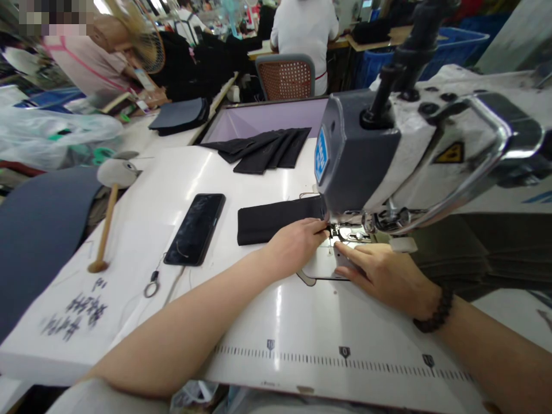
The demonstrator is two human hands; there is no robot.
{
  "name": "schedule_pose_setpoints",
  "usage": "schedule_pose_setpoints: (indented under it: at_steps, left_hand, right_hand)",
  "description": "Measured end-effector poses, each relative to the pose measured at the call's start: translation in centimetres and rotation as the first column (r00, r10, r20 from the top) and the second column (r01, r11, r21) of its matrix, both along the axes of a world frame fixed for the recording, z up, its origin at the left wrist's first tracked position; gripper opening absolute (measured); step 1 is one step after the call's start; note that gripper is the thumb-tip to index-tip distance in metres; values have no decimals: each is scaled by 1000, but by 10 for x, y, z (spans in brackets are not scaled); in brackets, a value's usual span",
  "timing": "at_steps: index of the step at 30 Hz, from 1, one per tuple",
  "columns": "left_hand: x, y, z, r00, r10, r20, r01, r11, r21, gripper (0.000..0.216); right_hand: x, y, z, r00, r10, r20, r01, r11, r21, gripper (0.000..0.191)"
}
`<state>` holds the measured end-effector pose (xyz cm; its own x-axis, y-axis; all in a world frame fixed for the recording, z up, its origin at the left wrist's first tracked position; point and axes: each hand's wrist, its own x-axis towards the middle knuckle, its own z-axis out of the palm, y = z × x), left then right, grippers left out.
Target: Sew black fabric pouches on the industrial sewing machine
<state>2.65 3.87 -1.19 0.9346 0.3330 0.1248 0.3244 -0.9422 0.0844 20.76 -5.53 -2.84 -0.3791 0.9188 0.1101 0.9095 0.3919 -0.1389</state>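
A black fabric piece (pixel 267 221) lies flat on the white sewing table (pixel 241 322), running under the head of a grey sewing machine (pixel 357 161). My left hand (pixel 297 244) pinches the fabric's edge right at the presser foot (pixel 340 233). My right hand (pixel 383 273) rests palm down on the needle plate just right of the foot, fingers pointing at the needle, with a dark bead bracelet on the wrist. The needle itself is hidden behind the fingers and the machine head.
A black phone (pixel 196 229) lies left of the fabric, with a wooden-handled mallet (pixel 107 213) further left. A stack of black fabric strips (pixel 265 149) sits at the table's far edge. A ruler scale (pixel 345 359) runs along the front. People sit at benches behind.
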Motion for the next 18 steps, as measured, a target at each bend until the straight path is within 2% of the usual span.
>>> schedule_pose_setpoints:
  at_steps: [8, 12, 15, 18]
  left_hand:
    - [2, 3, 1, 999, 28, -27, -27, 999, 29, 21]
    - [2, -3, 6, 992, 52, -111, -48, 998, 38, 24]
    - [4, -8, 5, 974, 160, -160, -152, 987, 61, 28]
    - [0, -12, 4, 937, 296, -185, -282, 954, 99, 34]
  right_hand:
    - [0, 0, -1, 1000, 8, -20, -9, 1000, -9, 36]
    - [1, -1, 4, 995, 71, -74, -70, 997, 16, 31]
    - [-1, -12, 28, 963, 195, -189, -198, 980, 4, 29]
    - [-1, -38, 60, 906, 312, -285, -304, 950, 75, 30]
